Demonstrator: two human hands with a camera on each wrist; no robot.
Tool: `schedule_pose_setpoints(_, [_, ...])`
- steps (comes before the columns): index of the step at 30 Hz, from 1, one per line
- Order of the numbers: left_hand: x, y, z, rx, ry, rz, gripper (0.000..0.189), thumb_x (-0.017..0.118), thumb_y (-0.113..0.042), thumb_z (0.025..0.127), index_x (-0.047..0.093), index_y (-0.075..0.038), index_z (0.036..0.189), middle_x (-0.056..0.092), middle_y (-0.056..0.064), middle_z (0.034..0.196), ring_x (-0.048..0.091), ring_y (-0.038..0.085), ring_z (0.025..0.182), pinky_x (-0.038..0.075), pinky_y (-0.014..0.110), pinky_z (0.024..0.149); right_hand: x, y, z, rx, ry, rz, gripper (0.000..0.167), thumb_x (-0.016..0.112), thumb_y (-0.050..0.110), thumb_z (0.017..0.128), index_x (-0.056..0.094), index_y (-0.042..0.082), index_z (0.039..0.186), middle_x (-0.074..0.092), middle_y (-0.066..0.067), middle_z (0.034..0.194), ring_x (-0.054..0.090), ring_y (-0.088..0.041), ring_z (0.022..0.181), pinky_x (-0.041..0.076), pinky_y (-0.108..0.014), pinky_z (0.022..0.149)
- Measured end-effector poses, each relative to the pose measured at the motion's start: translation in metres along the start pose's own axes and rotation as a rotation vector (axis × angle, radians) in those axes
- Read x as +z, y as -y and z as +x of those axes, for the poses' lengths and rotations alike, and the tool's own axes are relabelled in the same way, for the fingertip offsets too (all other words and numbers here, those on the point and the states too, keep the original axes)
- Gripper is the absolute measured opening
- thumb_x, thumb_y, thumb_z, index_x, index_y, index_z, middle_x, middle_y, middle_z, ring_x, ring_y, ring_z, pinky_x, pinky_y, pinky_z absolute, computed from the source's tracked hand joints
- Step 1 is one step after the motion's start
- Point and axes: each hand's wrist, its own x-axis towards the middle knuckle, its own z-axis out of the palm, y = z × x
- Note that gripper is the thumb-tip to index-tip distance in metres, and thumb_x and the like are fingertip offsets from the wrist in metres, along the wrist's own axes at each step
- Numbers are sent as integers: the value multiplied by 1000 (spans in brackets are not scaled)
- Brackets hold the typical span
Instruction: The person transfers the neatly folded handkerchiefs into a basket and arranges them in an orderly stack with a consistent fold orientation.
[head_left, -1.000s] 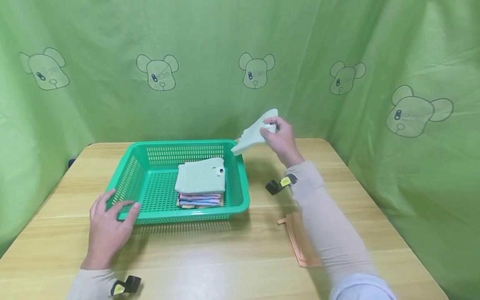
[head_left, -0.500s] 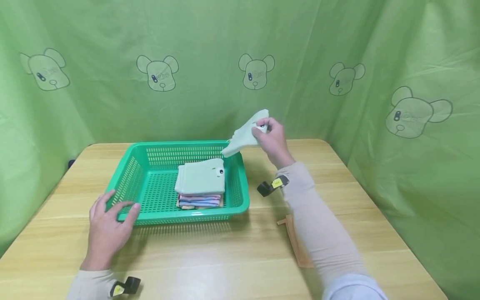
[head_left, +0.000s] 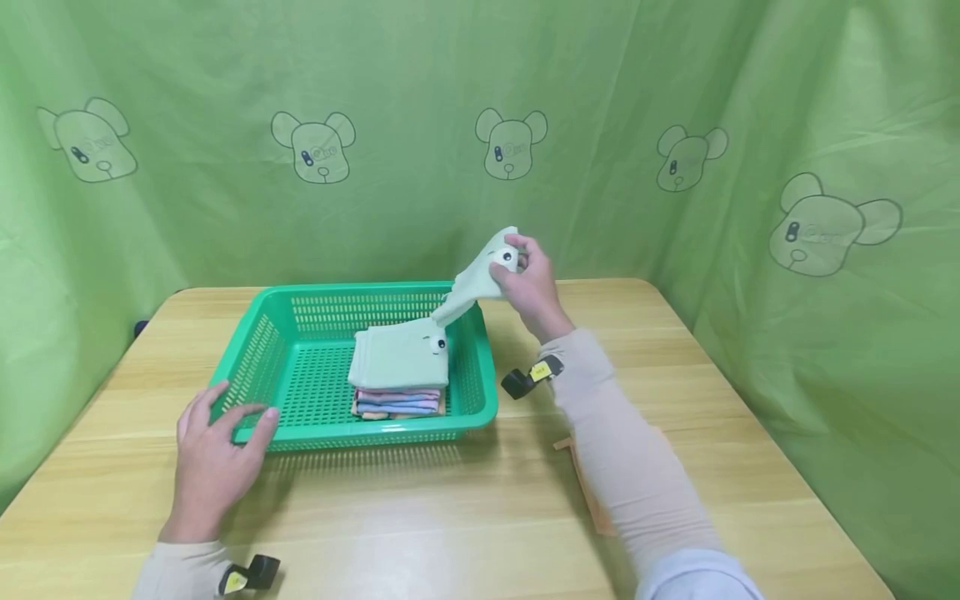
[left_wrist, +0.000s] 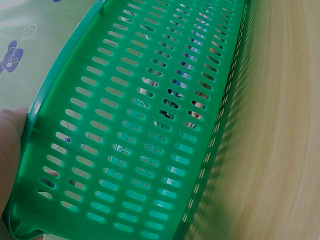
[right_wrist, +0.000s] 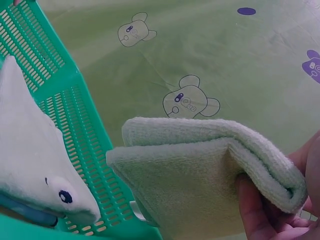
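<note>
My right hand (head_left: 534, 287) pinches a folded pale green towel (head_left: 480, 279) by one end, over the right rim of a green plastic basket (head_left: 360, 429). Its other end droops toward a folded stack inside. A round eye patch shows near my thumb; in the right wrist view the towel (right_wrist: 185, 170) has thick, fuzzy layers. Topping the stack is another pale green towel (head_left: 401, 354) with an eye patch, above folded pink, blue and orange cloths (head_left: 397, 402). My left hand (head_left: 217, 462) holds the basket's near left corner, fingers bent over the rim.
An orange cloth (head_left: 596, 500) lies on the wooden table (head_left: 390, 533), partly hidden under my right forearm. Behind the basket hangs a green curtain (head_left: 412, 208) with bear-head outlines, which also runs along both sides.
My right hand has carried the pale green towel left and slightly down, toward the stack. More of its eye patch shows. My left hand and the basket have stayed put.
</note>
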Motion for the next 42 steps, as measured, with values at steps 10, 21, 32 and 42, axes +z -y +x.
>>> schedule_pose_setpoints(10, [0,-1,0,2,-2,-8,41,56,-37,96,67,1,106,29,29,149,15,53,137,13,77,101,15,-1,-3,-2,18,41,49,61,-3,90,45,8,135,54,-18,125,57,-29,110,56,-29,83])
schedule_pose_setpoints(21, [0,0,0,11,-11,-8,40,57,-36,96,67,2,105,30,30,149,16,53,137,13,76,101,30,-2,-6,-1,30,86,45,59,-3,91,45,7,133,54,-18,125,57,-29,111,55,-29,83])
schedule_pose_setpoints(32, [0,0,-1,15,-10,-5,40,56,-36,96,67,2,106,30,30,148,16,53,137,12,75,102,45,-5,-10,2,37,109,44,59,-4,90,46,7,131,56,-18,122,58,-29,108,55,-29,84])
schedule_pose_setpoints(42, [0,-1,0,10,-8,-6,40,56,-36,96,67,2,106,30,30,149,15,53,137,12,75,102,56,-10,-12,19,46,140,46,57,-7,90,46,6,132,55,-19,123,58,-29,109,55,-30,83])
